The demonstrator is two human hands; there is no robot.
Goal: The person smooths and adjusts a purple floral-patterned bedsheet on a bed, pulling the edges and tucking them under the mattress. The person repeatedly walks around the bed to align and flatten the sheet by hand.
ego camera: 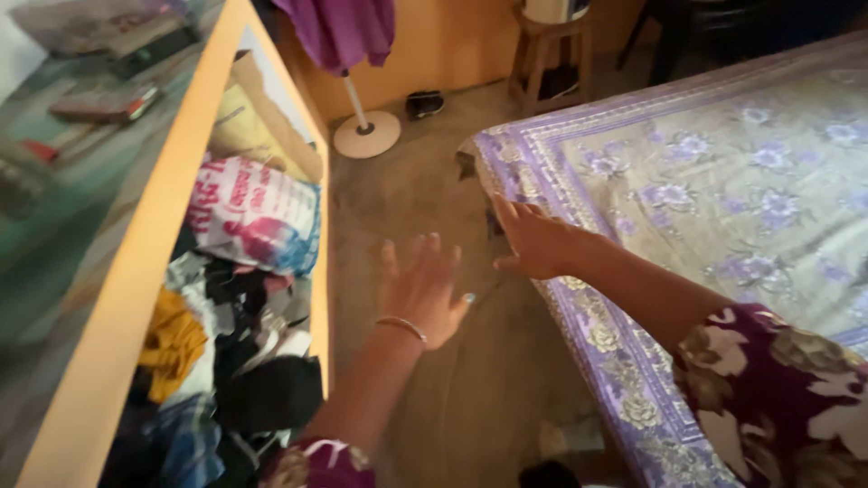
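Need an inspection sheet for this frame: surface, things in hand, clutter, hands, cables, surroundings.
Surface: bed with a purple floral bedsheet whose border hangs over the edge; brown floor beside it.
Things in hand: sheet corner at the right hand; nothing held.
Clutter: open shelf on the left stuffed with mixed clothes and a printed sack; blurred items on its top.
Hands: left hand open, fingers spread, over the floor, bangle on its wrist; right hand open, flat at the bed's edge near the corner.
Cables: nothing seen.
Surroundings: white stand base, purple garment hanging above it, wooden stool, dark shoe by the wall.
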